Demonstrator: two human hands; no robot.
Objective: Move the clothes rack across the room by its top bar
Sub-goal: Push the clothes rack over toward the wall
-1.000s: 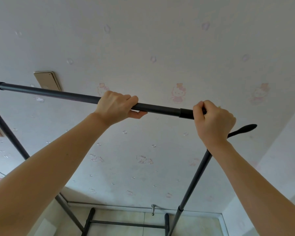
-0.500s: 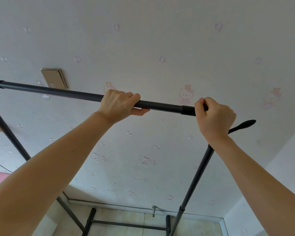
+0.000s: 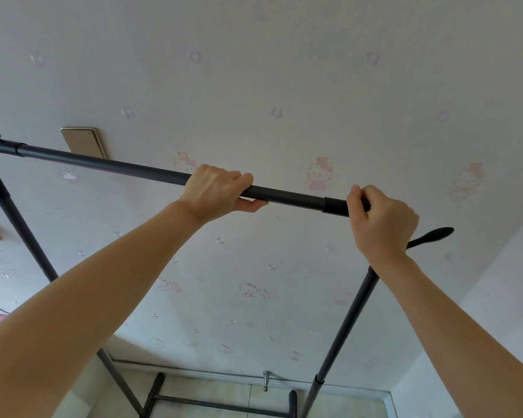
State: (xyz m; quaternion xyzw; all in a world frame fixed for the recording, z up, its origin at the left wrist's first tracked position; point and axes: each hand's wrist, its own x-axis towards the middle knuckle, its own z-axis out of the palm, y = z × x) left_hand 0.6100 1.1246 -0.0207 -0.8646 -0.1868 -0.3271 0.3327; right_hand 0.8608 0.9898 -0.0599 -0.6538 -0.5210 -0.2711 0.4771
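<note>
The black clothes rack's top bar (image 3: pixel 118 165) runs from the upper left down toward the right. My left hand (image 3: pixel 218 188) is wrapped over the bar near its middle, thumb underneath. My right hand (image 3: pixel 381 221) grips the bar's right end, just past a black joint sleeve (image 3: pixel 334 204), and hides the corner. The right upright (image 3: pixel 341 324) and left upright (image 3: pixel 18 224) slope down to the base frame (image 3: pixel 224 405) on the floor. A black hook tip (image 3: pixel 435 234) sticks out behind my right wrist.
A wall with pale cartoon-cat wallpaper (image 3: pixel 284 86) stands right behind the rack, with a gold switch plate (image 3: pixel 83 142) on it. A side wall (image 3: pixel 501 297) closes the corner at right. A metal door stop (image 3: pixel 265 380) sits at the baseboard. Tiled floor (image 3: pixel 224 393) shows below.
The rack and both hands have shifted right relative to the wallpaper and switch plate; the bar's left corner has come into view. Both grips are unchanged.
</note>
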